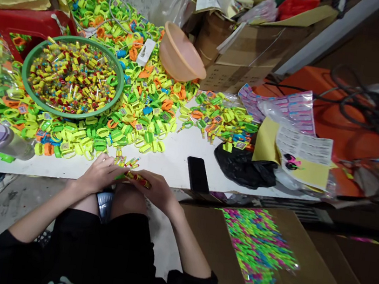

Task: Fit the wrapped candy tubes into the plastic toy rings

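Note:
Both hands meet at the table's front edge, above the lap. My left hand is closed on a small green plastic piece, mostly hidden by the fingers. Wrapped round several small red-and-yellow tubes is my right hand, its fingertips close to the left ones. A few more yellow-and-red tubes lie on the table just beyond the hands. Behind them spreads a heap of toy watches in yellow, green, orange and blue.
A green basket full of yellow-and-red tubes sits on the heap at left. A lidded cup stands near the front edge. Rightward are a phone, a black plastic bag and a smaller watch pile. Behind is a peach bowl.

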`<state>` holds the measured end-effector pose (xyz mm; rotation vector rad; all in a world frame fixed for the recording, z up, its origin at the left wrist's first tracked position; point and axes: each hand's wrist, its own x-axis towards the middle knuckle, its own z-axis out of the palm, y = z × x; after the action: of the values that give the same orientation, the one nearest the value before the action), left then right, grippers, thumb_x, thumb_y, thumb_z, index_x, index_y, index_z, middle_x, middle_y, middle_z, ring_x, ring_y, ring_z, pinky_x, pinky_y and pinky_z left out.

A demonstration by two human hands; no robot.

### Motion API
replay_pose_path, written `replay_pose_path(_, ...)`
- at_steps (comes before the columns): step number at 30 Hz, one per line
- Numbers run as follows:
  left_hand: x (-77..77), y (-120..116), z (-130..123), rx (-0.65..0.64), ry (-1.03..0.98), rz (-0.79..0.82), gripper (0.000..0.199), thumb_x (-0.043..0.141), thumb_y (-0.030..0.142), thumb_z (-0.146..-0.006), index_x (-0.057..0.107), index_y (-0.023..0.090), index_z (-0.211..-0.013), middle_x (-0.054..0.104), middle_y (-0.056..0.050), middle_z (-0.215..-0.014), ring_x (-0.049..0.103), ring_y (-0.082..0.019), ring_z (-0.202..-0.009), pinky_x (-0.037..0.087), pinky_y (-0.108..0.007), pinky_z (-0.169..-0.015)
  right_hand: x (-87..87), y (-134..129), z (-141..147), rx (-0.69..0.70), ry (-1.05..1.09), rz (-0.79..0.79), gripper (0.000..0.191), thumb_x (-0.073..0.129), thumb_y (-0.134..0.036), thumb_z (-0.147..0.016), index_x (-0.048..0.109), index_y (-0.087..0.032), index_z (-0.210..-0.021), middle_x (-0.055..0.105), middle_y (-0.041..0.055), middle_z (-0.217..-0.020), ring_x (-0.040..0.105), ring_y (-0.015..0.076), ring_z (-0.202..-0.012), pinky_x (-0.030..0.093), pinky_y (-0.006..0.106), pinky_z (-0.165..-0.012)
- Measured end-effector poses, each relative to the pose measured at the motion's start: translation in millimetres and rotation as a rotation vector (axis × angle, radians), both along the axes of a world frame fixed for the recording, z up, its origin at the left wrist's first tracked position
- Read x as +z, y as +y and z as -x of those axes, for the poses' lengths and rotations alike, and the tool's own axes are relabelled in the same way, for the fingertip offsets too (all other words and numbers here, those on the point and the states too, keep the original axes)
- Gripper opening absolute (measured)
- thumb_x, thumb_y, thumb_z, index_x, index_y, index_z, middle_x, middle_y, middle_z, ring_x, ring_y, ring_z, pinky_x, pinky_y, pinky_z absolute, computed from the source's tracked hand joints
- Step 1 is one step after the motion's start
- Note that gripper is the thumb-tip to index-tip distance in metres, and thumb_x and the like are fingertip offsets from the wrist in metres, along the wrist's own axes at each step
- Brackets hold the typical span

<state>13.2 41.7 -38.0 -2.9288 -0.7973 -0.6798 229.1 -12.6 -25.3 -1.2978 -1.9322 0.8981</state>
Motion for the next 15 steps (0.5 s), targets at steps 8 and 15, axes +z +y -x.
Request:
replay_pose_path(8,-17.6,-11.1,2.8,-0.041,0.103,0.093,0.025,0.040,0.028,-0.096,0.060,0.024,-0.110,0.061,-0.001,-0.070,0.051,-0.017,-0.073,0.033,-0.033,-0.068,-5.0,-1.9,-4.8,0.114,-0.066,0.067,0.032,0.049,-0.045,-0.089,0.068,-0.019,-0.089,0.070,0.0053,-0.078,0.063,0.0176,-0.069,0.047,0.026,-0.065)
replay_pose_path(15,-48.2,-26.3,-18.9,-0.128,0.014,0.196,0.023,0.052,0.039,-0.090,0.063,0.020,-0.083,0.059,-0.001,-0.065,0.051,-0.016,-0.071,0.035,-0.032,-0.069,-25.9,-10.7,-15.2,0.199,-0.135,0.299,0.036,0.049,-0.050,-0.087,0.068,-0.019,-0.086,0.068,0.0031,-0.074,0.059,0.0164,-0.066,0.042,0.025,-0.060)
